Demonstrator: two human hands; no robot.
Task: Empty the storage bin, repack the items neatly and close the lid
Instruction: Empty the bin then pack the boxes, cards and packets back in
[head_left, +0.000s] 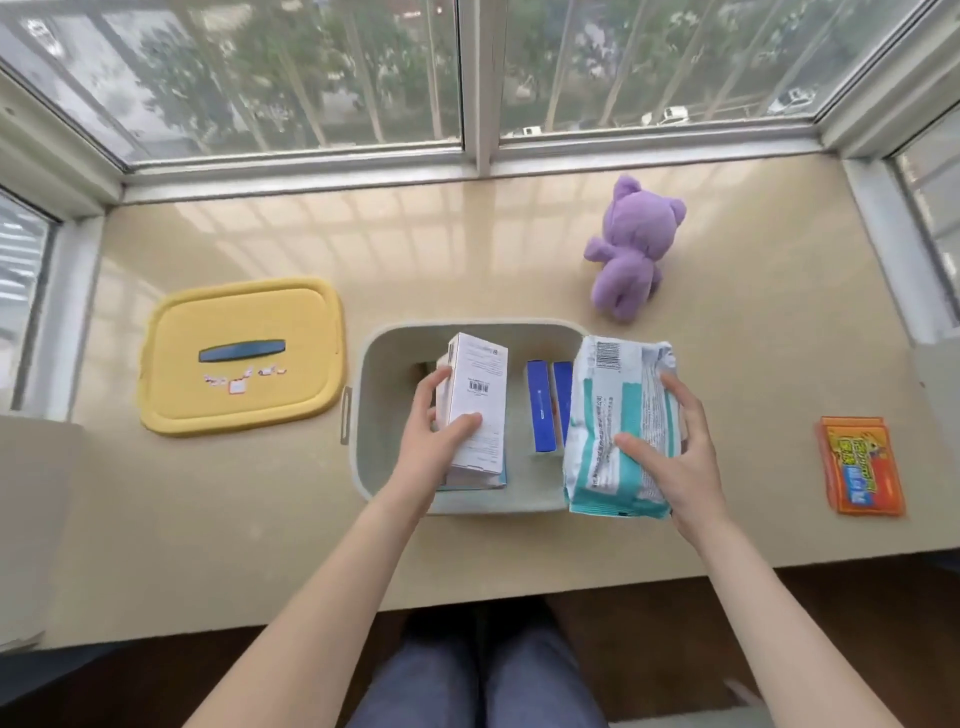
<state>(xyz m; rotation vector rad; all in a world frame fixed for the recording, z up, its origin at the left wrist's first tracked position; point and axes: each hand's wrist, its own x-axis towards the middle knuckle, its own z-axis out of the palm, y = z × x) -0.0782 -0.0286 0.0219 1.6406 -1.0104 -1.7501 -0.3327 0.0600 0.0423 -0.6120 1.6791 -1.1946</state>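
Pale grey-green plastic storage bin (470, 325), open-topped and rounded at the corners, is sitting at the centre of the frame on a beige glossy sill (260, 519), with its yellow rectangular lid (244, 317) lying flat at centre left, well apart from it. The left hand (431, 441) is gripping a tall white cardboard carton (478, 400) over the left half of the bin, thumb lying across the printed front face and fingers wrapping the far long edge. The right hand (680, 447) is clasping a white-and-teal soft plastic pack of wipes (613, 415) at the bin's right rim, thumb on the front and fingers curling round the right side. Two narrow blue boxes (540, 405) are standing upright inside the bin, between the two held items. A purple plush toy (631, 249) is resting at upper right and a flat orange foil packet (860, 467) at far right, both outside the bin. Whether the held items are going in or coming out cannot be told from this view. The carton is probably handling as light and stiff, its thin walls denting under a hard squeeze, so a hold across the long edges is suiting it. The wipes pack is likely heavier, pliant and slick-filmed, sagging if pinched at a corner, so a broad grasp round its middle is serving best.
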